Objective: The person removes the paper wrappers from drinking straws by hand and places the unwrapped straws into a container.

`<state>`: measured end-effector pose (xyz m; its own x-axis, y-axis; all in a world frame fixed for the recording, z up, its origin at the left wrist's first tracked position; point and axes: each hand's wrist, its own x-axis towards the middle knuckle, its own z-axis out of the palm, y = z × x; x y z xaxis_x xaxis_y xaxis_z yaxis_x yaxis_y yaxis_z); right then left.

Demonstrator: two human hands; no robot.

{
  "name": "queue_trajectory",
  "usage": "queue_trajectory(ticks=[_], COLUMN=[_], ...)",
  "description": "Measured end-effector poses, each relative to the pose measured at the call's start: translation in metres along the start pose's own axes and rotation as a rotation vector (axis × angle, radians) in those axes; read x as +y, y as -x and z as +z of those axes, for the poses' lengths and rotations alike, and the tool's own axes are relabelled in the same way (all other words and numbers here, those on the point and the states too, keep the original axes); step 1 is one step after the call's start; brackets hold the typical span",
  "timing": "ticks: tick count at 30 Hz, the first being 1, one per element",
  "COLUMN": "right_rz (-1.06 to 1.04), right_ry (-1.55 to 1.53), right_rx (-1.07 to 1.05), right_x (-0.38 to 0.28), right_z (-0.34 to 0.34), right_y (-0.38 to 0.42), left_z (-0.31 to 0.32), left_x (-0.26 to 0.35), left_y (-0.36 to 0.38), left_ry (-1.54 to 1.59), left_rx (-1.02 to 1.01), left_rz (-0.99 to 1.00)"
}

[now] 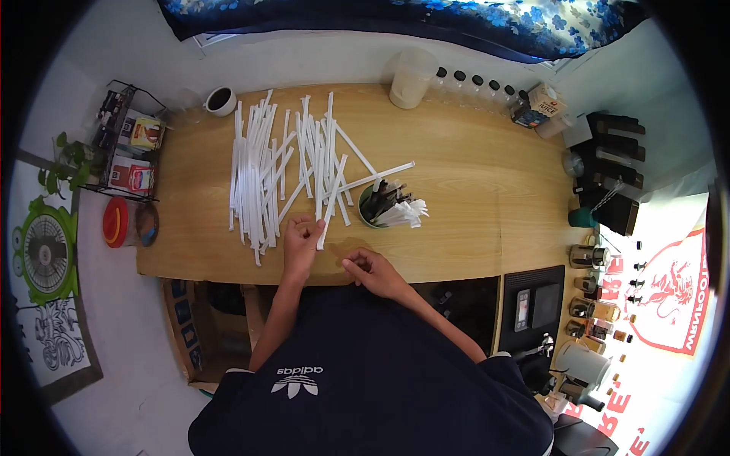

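Note:
Many long white paper-wrapped straws (247, 182) lie in a loose, crisscrossing pile on the wooden table. My left hand (303, 234) is at the near end of the pile, its thumb and fingers closed on the lower end of one wrapped straw (333, 197), which slants up and to the right. My right hand (370, 271) hovers by the table's front edge, fingers curled toward the thumb, with nothing visible in it. Beyond it stands a green-rimmed cup (363, 215) holding black straws and white-wrapped pieces that lean to the right.
On the wooden table (456, 197), a dark-filled white cup (221, 101) is at the back left. A pale container (411, 78), small bottles (477, 85) and a juice carton (541, 105) line the back. A wire rack (125, 144) stands left; a scale (532, 308) sits right.

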<state>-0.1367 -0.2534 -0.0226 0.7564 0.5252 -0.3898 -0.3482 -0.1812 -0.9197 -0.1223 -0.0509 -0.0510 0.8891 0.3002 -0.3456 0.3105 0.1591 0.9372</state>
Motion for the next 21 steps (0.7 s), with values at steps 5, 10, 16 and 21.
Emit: queue_trajectory(ticks=[5, 10, 16, 21], right_rz=[-0.003, -0.105, -0.191, -0.246], right_ry=[-0.009, -0.086, -0.01, 0.122], right_rx=[-0.025, 0.041, 0.08, 0.159], right_x=[-0.009, -0.02, -0.03, -0.024], right_z=[0.0, 0.009, 0.013, 0.01], right_y=[-0.001, -0.007, -0.024, -0.025], left_z=[-0.003, -0.002, 0.015, 0.021], left_x=[0.003, 0.014, 0.038, 0.038], left_y=[0.003, 0.004, 0.024, 0.029], left_ry=[-0.008, -0.017, 0.183, 0.162], left_rx=[-0.086, -0.075, -0.289, -0.294], left_rz=[0.059, 0.151, 0.122, 0.102])
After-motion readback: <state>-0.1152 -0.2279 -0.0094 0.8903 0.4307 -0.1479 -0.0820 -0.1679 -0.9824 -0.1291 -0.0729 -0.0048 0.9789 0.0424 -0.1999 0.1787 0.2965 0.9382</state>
